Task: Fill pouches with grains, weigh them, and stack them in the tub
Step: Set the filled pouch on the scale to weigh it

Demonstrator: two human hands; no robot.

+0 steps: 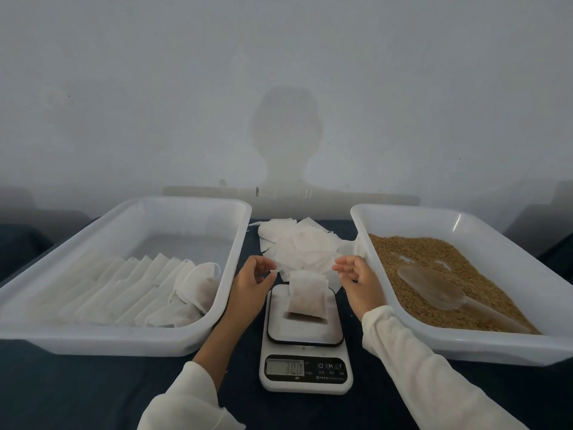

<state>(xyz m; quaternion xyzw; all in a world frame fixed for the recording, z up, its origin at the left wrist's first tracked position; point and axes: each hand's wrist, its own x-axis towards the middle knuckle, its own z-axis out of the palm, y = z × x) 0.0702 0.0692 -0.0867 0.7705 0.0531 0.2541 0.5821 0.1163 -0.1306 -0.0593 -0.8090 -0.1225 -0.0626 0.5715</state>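
Head view. Bench (77,395), dark cover. Scale (305,342) at centre; one filled pouch (307,294) lies on its platform, display lit, digits too blurred to read with confidence. Left hand (254,282) and right hand (356,280) hover on either side of the pouch, fingers loosely curled, holding nothing, not touching it. Left tub (124,339): rows of filled pouches (124,290) stacked across its near half, far half bare. Right tub (465,346): grains (434,252) with a clear scoop (434,290) lying in them. Empty pouches (304,246) heaped behind the scale.

Progress, as judged: well under way; this pouch is being weighed and is not yet stacked; many empties remain. Rear pouches in the tub are washed out, so no count is possible.
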